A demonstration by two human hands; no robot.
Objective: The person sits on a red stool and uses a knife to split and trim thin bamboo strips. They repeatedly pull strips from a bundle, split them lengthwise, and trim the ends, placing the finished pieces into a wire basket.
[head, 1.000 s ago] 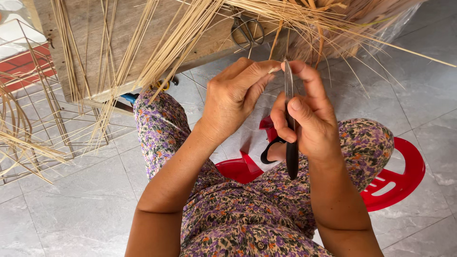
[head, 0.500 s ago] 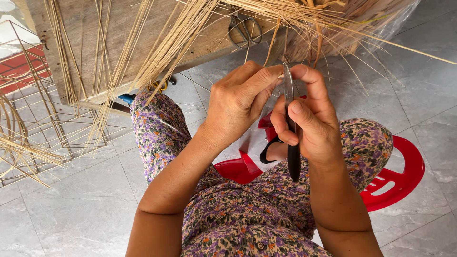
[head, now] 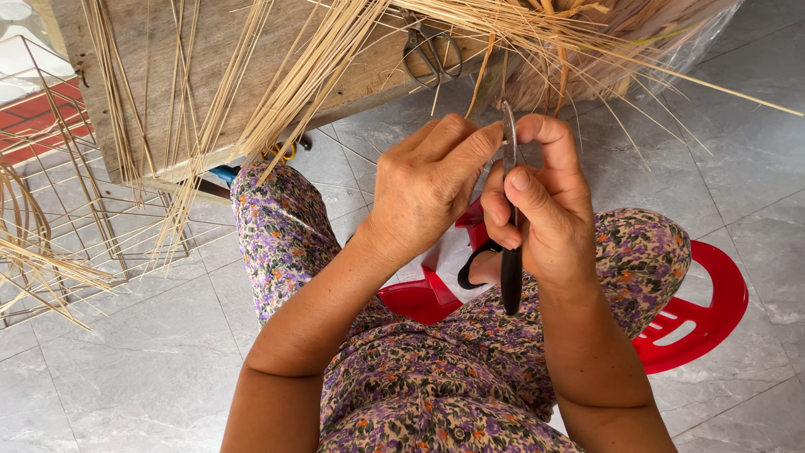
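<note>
Right hand [head: 541, 214] grips knife [head: 510, 252] (black handle); left hand [head: 428, 184] apparently touching blade.

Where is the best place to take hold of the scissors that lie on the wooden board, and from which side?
Probably by the looped handles of the scissors, coming from above. They lie flat on the wooden board with the loops toward the person; straw strips crowd both sides.

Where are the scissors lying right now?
In the head view, the scissors lie top centre on the wooden board, among straw strips, above the left hand.
</note>
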